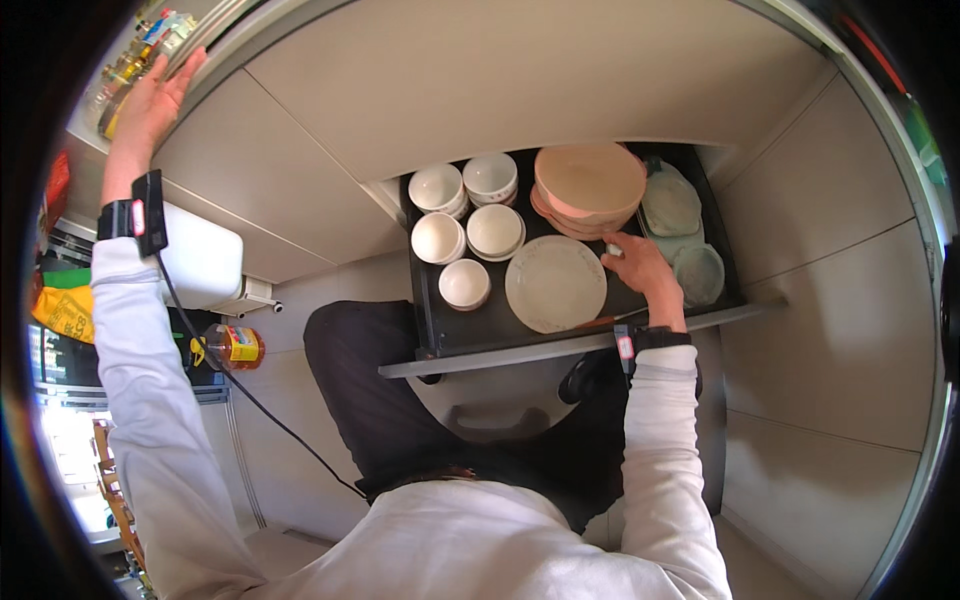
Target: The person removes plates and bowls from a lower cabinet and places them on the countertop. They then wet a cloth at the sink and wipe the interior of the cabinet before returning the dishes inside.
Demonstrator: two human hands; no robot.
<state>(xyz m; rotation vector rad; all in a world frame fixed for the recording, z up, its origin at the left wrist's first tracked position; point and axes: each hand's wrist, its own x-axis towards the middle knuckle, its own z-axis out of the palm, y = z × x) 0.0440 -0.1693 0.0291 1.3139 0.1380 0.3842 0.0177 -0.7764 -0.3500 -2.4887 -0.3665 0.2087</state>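
My left hand (154, 105) rests at the countertop edge at the upper left, fingers spread and holding nothing. Over the pulled-out drawer (480, 337), my right hand (639, 262) pinches a small white object (614, 249) between thumb and fingers, mostly hidden. Just left of it lies a white plate (556, 285) with a faint pattern near its rim. Beyond my fingertips stands a stack of large pink bowls (590, 180). Small white bowls, several of them stacked, fill the drawer's left side, one bowl (463, 283) nearest me. Pale green lidded containers (672, 199) occupy the right side.
Bottles and jars (139, 56) crowd the counter by my left hand. A white bin (202, 247) and an oil bottle (236, 346) are at the left. My knees flank the drawer front. Cabinet panels (825, 337) rise on the right. A black cable (255, 401) runs from my left wrist.
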